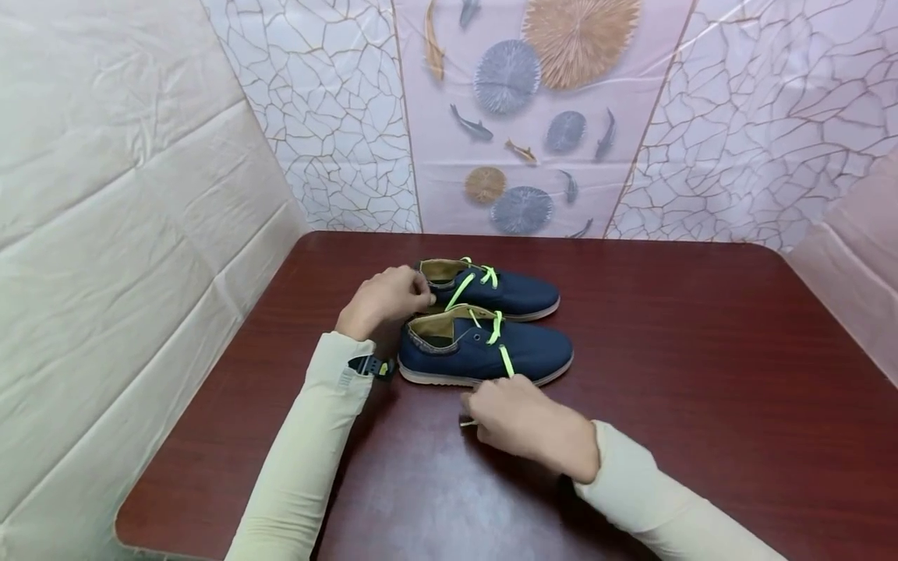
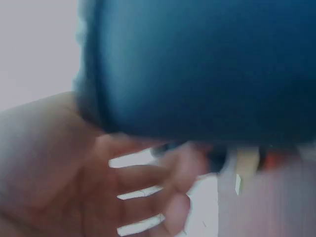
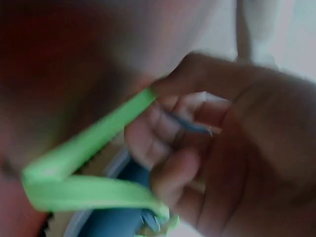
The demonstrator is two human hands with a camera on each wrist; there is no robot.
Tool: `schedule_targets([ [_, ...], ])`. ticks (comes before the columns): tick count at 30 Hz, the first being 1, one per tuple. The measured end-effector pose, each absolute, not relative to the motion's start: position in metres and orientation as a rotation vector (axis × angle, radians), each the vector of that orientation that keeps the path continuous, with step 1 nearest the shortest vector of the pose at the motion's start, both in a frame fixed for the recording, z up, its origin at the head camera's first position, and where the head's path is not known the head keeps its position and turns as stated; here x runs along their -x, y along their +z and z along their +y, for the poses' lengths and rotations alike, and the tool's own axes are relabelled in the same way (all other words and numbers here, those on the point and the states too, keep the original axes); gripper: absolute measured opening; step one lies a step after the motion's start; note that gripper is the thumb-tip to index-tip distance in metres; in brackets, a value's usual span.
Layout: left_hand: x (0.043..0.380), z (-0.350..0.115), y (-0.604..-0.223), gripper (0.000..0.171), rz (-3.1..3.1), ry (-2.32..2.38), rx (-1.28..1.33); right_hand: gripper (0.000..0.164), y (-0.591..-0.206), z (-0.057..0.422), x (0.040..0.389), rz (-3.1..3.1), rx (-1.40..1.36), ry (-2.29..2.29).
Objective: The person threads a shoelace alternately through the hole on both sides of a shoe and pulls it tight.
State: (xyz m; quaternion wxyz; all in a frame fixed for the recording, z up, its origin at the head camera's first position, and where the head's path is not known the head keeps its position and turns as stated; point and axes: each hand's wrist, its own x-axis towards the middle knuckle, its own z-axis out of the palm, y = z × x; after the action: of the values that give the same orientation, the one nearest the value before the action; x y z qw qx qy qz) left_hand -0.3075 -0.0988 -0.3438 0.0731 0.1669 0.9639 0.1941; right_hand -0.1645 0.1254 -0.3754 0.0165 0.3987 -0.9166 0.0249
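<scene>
Two navy shoes with neon green laces stand side by side on the table, toes to the right. My right hand [image 1: 522, 414] is in front of the near shoe [image 1: 529, 349] and pinches its neon green shoelace [image 3: 94, 192], which runs taut from the eyelets toward me. In the right wrist view the lace folds into a loop beside the curled fingers. At the heel of the far shoe [image 1: 526, 294] is my left hand [image 1: 393, 294], fingers loosely curled with gaps between them. A large blurred blue surface [image 2: 197, 69] covers much of the left wrist view. No lace shows in that hand.
The dark red table [image 1: 701, 351] has rounded far corners [image 1: 765, 253]. Behind it hangs a patterned sheet [image 1: 512, 156], and a pale cloth [image 1: 126, 234] rises along the left side. A dark watch strap [image 1: 372, 366] sits on my left wrist.
</scene>
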Motion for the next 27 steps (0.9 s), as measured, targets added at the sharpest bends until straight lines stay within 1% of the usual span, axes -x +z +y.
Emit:
schedule_targets([
  [4, 0.307, -0.073, -0.344, 0.019, 2.892, 0.923, -0.812, 0.016, -0.346, 0.145, 0.179, -2.961, -1.279, 0.515],
  [7, 0.305, -0.056, -0.351, 0.027, 2.846, 1.017, -0.984, 0.011, -0.332, 0.158, 0.19, -2.898, -1.234, 0.836],
  [11, 0.301, -0.044, -0.362, 0.043, 2.81, 0.937, -0.986, 0.011, -0.321, 0.169, 0.201, -2.743, -1.137, 1.171],
  [13, 0.302, -0.041, -0.366, 0.047, 2.778, 0.923, -0.978, 0.011, -0.315, 0.173, 0.205, -2.687, -1.053, 1.255],
  [16, 0.303, -0.042, -0.367, 0.051, 2.72, 0.982, -0.973, 0.007, -0.302, 0.178, 0.211, -2.629, -0.903, 1.3],
  [24, 0.302, -0.048, -0.372, 0.052, 2.673, 1.029, -0.954, 0.018, -0.27, 0.177, 0.216, -2.404, -0.609, 1.565],
  [27, 0.302, -0.046, -0.374, 0.053, 2.661, 1.01, -0.965, 0.019, -0.264, 0.171, 0.217, -2.229, -0.54, 1.656],
])
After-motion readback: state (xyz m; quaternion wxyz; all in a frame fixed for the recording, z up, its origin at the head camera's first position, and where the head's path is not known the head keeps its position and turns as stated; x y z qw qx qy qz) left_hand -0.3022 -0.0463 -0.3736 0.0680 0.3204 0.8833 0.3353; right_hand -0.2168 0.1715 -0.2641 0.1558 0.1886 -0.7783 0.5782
